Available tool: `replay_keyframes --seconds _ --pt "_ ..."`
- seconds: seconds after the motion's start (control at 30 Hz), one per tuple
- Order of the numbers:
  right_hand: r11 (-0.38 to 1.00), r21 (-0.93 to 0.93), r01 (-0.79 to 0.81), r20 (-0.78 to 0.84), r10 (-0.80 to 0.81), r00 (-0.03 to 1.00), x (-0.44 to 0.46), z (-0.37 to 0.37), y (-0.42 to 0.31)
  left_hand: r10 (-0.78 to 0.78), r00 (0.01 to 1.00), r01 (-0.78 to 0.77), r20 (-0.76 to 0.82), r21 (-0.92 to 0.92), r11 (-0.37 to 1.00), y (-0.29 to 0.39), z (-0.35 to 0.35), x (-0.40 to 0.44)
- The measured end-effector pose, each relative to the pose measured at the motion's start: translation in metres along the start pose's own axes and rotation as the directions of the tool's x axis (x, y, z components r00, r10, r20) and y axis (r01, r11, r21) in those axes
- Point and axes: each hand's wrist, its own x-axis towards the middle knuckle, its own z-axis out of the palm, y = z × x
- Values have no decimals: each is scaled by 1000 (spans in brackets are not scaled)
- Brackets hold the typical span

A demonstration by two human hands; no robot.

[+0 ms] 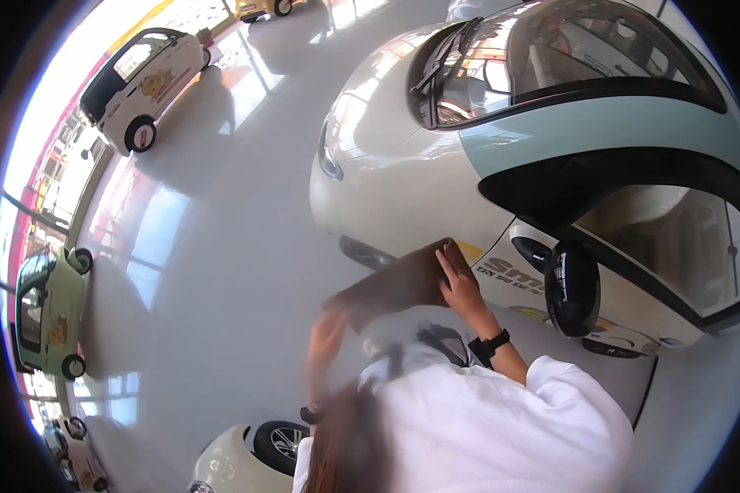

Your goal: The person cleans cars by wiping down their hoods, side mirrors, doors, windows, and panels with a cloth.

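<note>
A flat brown piece (395,287), perhaps folded cloth or a folder, stretches between my two hands beside the front of a white and light-blue car (403,181). My right hand (460,287) holds its right end, fingers lying over the surface, with a black watch (489,347) on the wrist. My left hand (327,331) is at the lower left corner, blurred by motion, so its grip cannot be made out. Dark hair (349,435) and a white sleeve (580,403) show below.
The car's black side mirror (573,287) juts out right of my right hand. Another pale car (234,464) is at the bottom, its wheel near my left forearm. Small white (152,86) and green (53,312) cars stand along the windows at left. The grey floor (222,271) is glossy.
</note>
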Motion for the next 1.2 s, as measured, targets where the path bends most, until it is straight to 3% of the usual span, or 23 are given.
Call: replay_keyframes --seconds 0.1,0.23,0.37,0.4,0.47,0.53,0.6,0.7,0.73,0.8,0.9,0.93,0.97,1.0,1.03,1.2 --pt "997 -47 -55 -100 50 994 31 -21 -27 69 998 -69 -11 46 997 30 -17 42" --pt "988 -141 -59 -306 13 952 71 -66 -29 211 975 -203 69 -102 974 80 -11 97" --pt "928 -347 -133 -516 -70 854 130 -120 -26 232 953 -270 195 198 942 110 0 155" --pt "909 -387 -156 -544 -89 834 145 -128 -25 252 947 -285 201 154 946 115 5 169" --pt "944 -279 -178 -592 -23 805 179 -134 -15 266 938 -292 222 92 952 116 6 187" --pt "922 -338 -187 -646 -84 759 215 -151 -18 267 928 -302 262 104 948 132 8 203" --pt "903 -405 -144 -756 -242 608 239 -171 -17 319 896 -361 309 88 928 145 13 221" --pt "910 -369 -190 -822 -224 524 246 -202 -26 414 842 -457 346 47 888 175 28 252" --pt "842 -479 -249 -828 -339 447 255 -215 -12 457 810 -519 366 86 850 189 35 263" --pt "858 -387 -338 -831 -165 532 256 -229 -5 537 737 -635 410 150 758 220 54 282" --pt "612 -537 -581 -788 -119 603 265 -218 8 569 671 -723 475 253 643 233 97 315" --pt "636 -513 -576 -784 -74 616 266 -217 7 600 632 -765 490 269 585 229 105 327" --pt "658 -486 -575 -780 -30 625 267 -216 6 644 534 -842 547 275 464 215 112 343" --pt "677 -455 -578 -777 15 629 268 -214 5 645 524 -849 557 282 446 210 115 349" --pt "630 -532 -566 -787 -121 605 273 -210 13 648 507 -860 569 285 423 207 116 353" --pt "599 -370 -710 -784 209 584 302 -173 4 664 443 -896 602 271 352 192 94 384"
